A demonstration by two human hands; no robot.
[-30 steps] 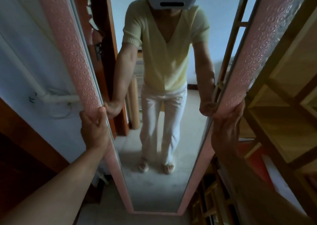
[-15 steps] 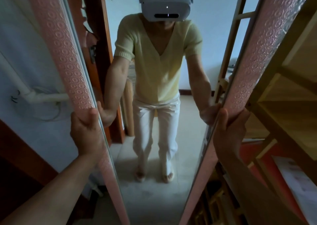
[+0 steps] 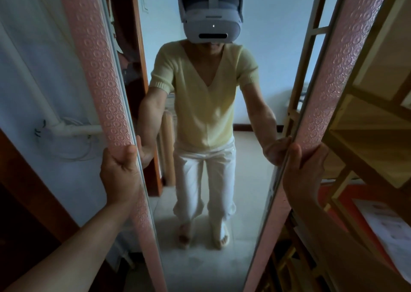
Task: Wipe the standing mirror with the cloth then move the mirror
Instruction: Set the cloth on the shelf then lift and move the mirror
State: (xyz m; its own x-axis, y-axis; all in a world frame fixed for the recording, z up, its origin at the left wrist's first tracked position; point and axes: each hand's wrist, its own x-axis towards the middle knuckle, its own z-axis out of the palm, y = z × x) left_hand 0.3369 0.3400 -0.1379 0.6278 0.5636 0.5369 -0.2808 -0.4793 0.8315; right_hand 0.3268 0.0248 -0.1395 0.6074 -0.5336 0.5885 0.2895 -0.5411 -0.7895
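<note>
The standing mirror (image 3: pixel 206 258), in a pink embossed frame, stands upright straight ahead of the person, filling the middle of the view. The left hand (image 3: pixel 120 176) wraps the mirror's left rail with thumb on the front face and fingers curled behind; the right hand (image 3: pixel 304 173) clasps the mirror's right rail likewise. Judging by the matched mid-height grips, this balances the tall frame for carrying, so the moving step looks under way. No cloth is visible. Right of the mirror stands a wooden shelf (image 3: pixel 373 140); left of it a white pipe (image 3: pixel 73 128) runs along the wall. No legible writing or brand shows anywhere
</note>
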